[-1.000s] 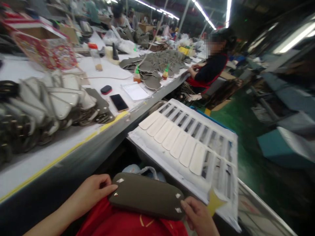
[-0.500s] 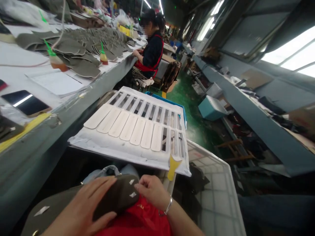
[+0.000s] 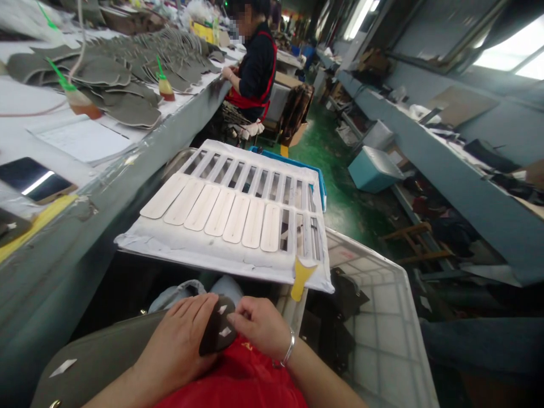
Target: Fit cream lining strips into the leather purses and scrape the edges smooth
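A long dark olive-grey panel (image 3: 106,340) with rounded ends lies across my lap, over a red apron (image 3: 238,377). Small white tabs stick up from its face, two of them near the right end. My left hand (image 3: 182,334) spans that panel close to this end, fingers over the far edge and thumb at the near edge. Just to the right, my right hand (image 3: 263,328) is closed in a pinch at the panel's tip, beside the tabs; anything between its fingertips is too small to make out. A silver bracelet (image 3: 289,348) circles the right wrist.
Ahead stands a slotted white rack (image 3: 221,258) bearing several cream strips (image 3: 250,221) and a yellow tab (image 3: 302,277). A white crate (image 3: 374,317) with dark pieces is at right. The left bench (image 3: 106,175) holds grey pieces, glue bottles (image 3: 165,88) and a phone. A co-worker (image 3: 255,68) sits beyond.
My left hand has slid right along the panel, closer to its tip, with fingers drawn together. The right hand stays pinched at the tip. The view has shifted slightly.
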Available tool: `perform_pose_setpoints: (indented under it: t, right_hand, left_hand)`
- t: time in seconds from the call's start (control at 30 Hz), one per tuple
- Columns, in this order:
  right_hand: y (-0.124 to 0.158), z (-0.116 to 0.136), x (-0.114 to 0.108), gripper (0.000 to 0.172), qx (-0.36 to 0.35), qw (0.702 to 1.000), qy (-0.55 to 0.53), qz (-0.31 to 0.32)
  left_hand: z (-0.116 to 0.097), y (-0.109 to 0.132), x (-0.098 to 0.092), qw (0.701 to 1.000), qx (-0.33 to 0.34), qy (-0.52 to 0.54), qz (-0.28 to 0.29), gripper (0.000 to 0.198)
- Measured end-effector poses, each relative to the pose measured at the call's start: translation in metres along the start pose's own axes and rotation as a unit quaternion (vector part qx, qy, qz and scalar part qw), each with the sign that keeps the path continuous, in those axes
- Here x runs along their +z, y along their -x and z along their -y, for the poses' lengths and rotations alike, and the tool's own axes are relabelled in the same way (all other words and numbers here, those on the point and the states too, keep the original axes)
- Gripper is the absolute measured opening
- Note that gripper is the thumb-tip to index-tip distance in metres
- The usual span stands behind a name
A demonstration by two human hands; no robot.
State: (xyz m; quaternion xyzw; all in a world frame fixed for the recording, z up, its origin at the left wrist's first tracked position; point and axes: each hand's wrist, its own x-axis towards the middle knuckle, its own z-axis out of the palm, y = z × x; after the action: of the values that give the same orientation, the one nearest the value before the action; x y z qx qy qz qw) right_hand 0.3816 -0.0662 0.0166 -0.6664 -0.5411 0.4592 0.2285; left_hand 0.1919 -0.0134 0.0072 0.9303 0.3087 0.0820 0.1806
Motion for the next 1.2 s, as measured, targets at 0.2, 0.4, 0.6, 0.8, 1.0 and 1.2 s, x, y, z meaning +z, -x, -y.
perform_pose_setpoints:
  t: [0.2, 0.4, 0.6, 0.8, 1.0, 1.2]
  right_hand:
    - [-0.001, 0.006, -0.002, 0.018, 0.02, 1.0, 0.017, -0.008]
    - [-0.003, 0.008, -0.006, 0.019, 0.016, 1.0, 0.026, 0.001]
    - [-0.003, 0.01, -0.009, 0.02, 0.008, 0.999, 0.03, 0.017]
    - [0.001, 0.011, -0.007, 0.019, -0.001, 0.998, 0.058, 0.005]
    - [0.002, 0.016, -0.006, 0.02, -0.008, 0.995, 0.095, -0.005]
    - [0.002, 0.016, -0.004, 0.016, -0.003, 0.993, 0.115, -0.023]
  left_hand:
    - [0.001, -0.001, 0.005, 1.0, -0.01, -0.02, -0.011, 0.066]
    - [-0.002, -0.009, 0.004, 0.999, -0.024, -0.025, 0.02, 0.066]
    - [-0.004, -0.013, 0.002, 0.999, 0.002, -0.04, 0.022, 0.061]
    - [-0.008, -0.011, 0.0, 0.998, 0.008, -0.053, 0.015, 0.059]
    - [-0.006, -0.009, 0.003, 0.998, 0.013, -0.056, -0.002, 0.064]
    - [0.001, -0.005, 0.013, 0.997, 0.022, -0.055, -0.055, 0.069]
